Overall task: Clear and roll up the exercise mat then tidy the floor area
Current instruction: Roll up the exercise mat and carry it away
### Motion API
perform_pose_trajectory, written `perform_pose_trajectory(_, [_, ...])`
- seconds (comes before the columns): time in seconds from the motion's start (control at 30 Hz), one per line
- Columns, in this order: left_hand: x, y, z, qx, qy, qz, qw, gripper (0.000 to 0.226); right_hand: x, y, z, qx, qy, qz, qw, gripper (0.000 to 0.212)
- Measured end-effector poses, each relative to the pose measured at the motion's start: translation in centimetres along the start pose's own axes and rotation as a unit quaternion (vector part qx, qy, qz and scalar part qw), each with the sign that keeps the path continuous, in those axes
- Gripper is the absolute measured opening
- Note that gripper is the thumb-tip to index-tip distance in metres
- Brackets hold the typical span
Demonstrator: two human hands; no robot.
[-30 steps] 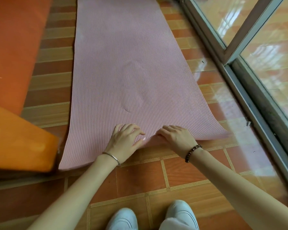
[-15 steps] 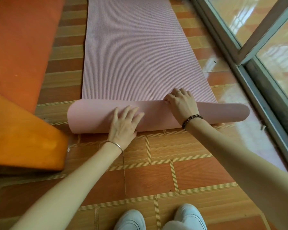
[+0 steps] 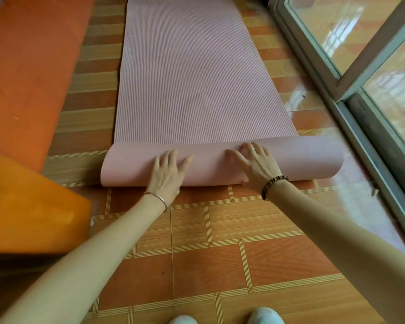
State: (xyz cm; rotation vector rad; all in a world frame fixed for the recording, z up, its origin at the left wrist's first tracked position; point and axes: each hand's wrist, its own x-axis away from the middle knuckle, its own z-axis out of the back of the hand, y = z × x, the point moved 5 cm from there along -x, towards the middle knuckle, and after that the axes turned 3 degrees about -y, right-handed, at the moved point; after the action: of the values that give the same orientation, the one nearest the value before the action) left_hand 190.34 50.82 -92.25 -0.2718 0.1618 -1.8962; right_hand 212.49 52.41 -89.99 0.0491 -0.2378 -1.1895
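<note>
A pink ribbed exercise mat lies lengthwise on the tiled floor, running away from me. Its near end is curled over into a smooth pink roll lying across the mat's width. My left hand rests flat on the roll left of its middle, fingers spread. My right hand, with a ring and a bead bracelet, presses flat on the roll right of its middle. Neither hand grips the mat; both palms lie on top of it.
An orange mat or rug lies along the left. An orange block-like object sits at the near left. A sliding glass door with a metal track runs along the right. My white shoes show at the bottom edge.
The flat near edge of the mat was lifted and rolled forward into a roll. Both hands moved forward with it and now lie flat on top.
</note>
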Motion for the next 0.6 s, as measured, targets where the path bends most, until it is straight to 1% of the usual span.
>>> perform_pose_trajectory(0.07, [0.1,-0.4,0.1,-0.011,0.009,0.006,1.000,0.090,-0.3,0.1,0.0,-0.001,-0.022,0.014,1.000,0.088])
perform_pose_trajectory(0.13, [0.5,-0.5,0.2,0.002,0.017,0.002,1.000,0.078,-0.3,0.0,-0.2,-0.009,-0.051,0.032,0.998,0.073])
perform_pose_trajectory(0.2, [1.0,-0.8,0.9,0.019,0.015,0.006,1.000,0.069,0.1,0.0,-0.2,-0.052,-0.095,0.046,0.993,0.061])
perform_pose_trajectory(0.27, [1.5,-1.3,1.8,0.042,-0.017,0.015,0.999,0.061,0.6,0.1,0.3,-0.105,-0.133,0.057,0.984,0.058])
perform_pose_trajectory(0.4, [2.2,-2.6,3.7,0.112,-0.082,-0.013,0.990,0.048,0.9,0.5,1.9,-0.180,-0.226,0.067,0.955,0.056])
perform_pose_trajectory(0.5, [2.4,-3.6,4.4,0.158,-0.128,-0.026,0.979,0.053,-0.1,0.7,2.8,-0.213,-0.248,0.060,0.943,0.059])
perform_pose_trajectory(0.6, [2.3,-4.3,4.0,0.176,-0.136,-0.018,0.975,0.065,-1.5,0.4,2.8,-0.209,-0.247,0.051,0.945,0.060])
